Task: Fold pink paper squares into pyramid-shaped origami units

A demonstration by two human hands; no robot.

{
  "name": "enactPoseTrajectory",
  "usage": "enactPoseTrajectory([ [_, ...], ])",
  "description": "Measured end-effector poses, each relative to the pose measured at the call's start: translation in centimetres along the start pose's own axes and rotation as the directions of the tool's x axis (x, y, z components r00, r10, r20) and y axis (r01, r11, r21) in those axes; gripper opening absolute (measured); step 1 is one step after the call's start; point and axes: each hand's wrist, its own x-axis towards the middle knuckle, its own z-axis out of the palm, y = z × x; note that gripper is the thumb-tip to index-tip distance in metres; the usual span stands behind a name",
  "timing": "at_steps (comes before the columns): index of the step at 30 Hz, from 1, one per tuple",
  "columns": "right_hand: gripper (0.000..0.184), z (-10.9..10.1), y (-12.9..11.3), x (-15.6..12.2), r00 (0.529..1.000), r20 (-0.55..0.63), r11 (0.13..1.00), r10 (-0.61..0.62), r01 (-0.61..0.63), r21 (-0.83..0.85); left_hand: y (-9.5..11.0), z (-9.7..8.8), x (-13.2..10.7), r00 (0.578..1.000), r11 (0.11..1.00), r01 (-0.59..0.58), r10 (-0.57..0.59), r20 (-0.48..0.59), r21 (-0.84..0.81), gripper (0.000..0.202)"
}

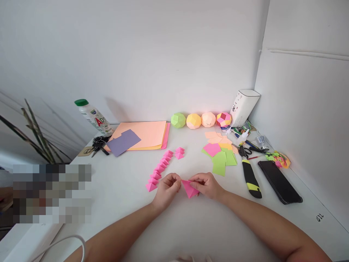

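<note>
My left hand [167,188] and my right hand [207,185] meet over the white table [131,182], both pinching a folded pink paper piece [189,189] between them. The left fingers curl onto its left corner, the right fingers press its upper right edge. A row of several folded pink paper units [160,169] runs diagonally just left of my left hand, with two more pink units [179,152] beyond. Loose pink, green and orange paper squares [219,151] lie past my right hand.
Four paper balls [201,120] line the back wall beside a white box [243,107]. Orange sheets [144,135] with a purple card [123,142], keys and a bottle [94,117] sit back left. A utility knife [251,177], scissors, glue and a black phone [280,182] lie right.
</note>
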Motion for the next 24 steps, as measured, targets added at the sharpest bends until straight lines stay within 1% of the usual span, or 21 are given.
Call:
enactPoseTrajectory([
  [2,0.022,-0.02,-0.02,0.01,1.000,0.001,1.000,0.007,-0.007,-0.003,0.09,0.00,0.00,0.999,0.999,-0.035,0.035,0.007,-0.032,0.013],
  [4,0.022,-0.03,-0.02,0.01,1.000,0.000,1.000,0.009,-0.009,-0.016,0.20,0.05,-0.04,0.997,0.999,-0.047,0.048,0.056,-0.019,0.012],
  [7,0.021,-0.01,0.00,0.02,1.000,0.009,0.998,-0.012,0.012,-0.058,0.24,0.19,-0.14,0.988,0.992,-0.056,0.039,0.152,0.109,0.015],
  [9,0.021,0.02,0.01,0.03,1.000,0.020,0.997,-0.019,0.021,-0.072,0.17,0.26,-0.19,0.986,0.979,-0.081,0.051,0.160,0.186,0.017],
  [12,0.021,0.06,0.02,0.07,1.000,0.031,0.998,-0.005,0.006,-0.056,0.15,0.29,-0.22,0.988,0.970,-0.100,0.070,0.139,0.220,0.017],
  [17,0.023,0.11,0.05,0.09,0.999,0.034,0.998,-0.017,0.019,-0.057,0.38,0.46,-0.22,0.974,0.963,-0.118,0.065,0.215,0.241,0.015],
  [20,0.023,0.14,0.09,0.08,0.999,0.040,0.998,-0.008,0.011,-0.063,0.29,0.43,-0.16,0.978,0.959,-0.126,0.077,0.195,0.252,0.015],
  [24,0.023,0.07,0.19,0.11,0.999,0.014,0.997,0.036,-0.035,-0.067,0.11,0.05,-0.04,0.991,0.974,-0.092,0.070,0.113,0.206,0.015],
])
